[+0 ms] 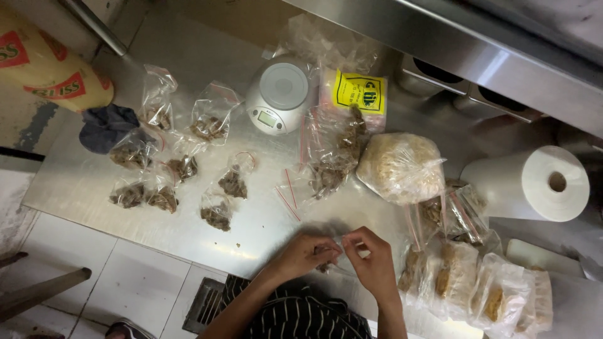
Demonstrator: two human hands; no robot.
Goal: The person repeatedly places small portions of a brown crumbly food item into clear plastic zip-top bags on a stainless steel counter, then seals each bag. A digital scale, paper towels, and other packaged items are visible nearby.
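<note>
At the far left edge a big yellow sack [47, 63] leans by the steel table [81, 182], with a dark blue cloth [103, 125] beside it. Then come about 8 filled little bags [182, 166] of brown crumbly stuff, lying apart on the bare metal, and a round white scale [279, 94] behind them.

My left hand [304, 254] and right hand [374, 263] meet at the table's near edge, fingertips pinching the mouth of 1 small clear bag [331, 256] between them; brown bits show inside. I judge it light, limp and slippery, with contents that could crush, so the hold belongs on the top strip, not the belly.

Right of my hands sit a bulging bag of pale crumbs [402, 166], flat packed bags [483, 289] and a white paper roll [534, 182]. The steel looks smooth and slick. White floor tiles show below, and a steel shelf above.
</note>
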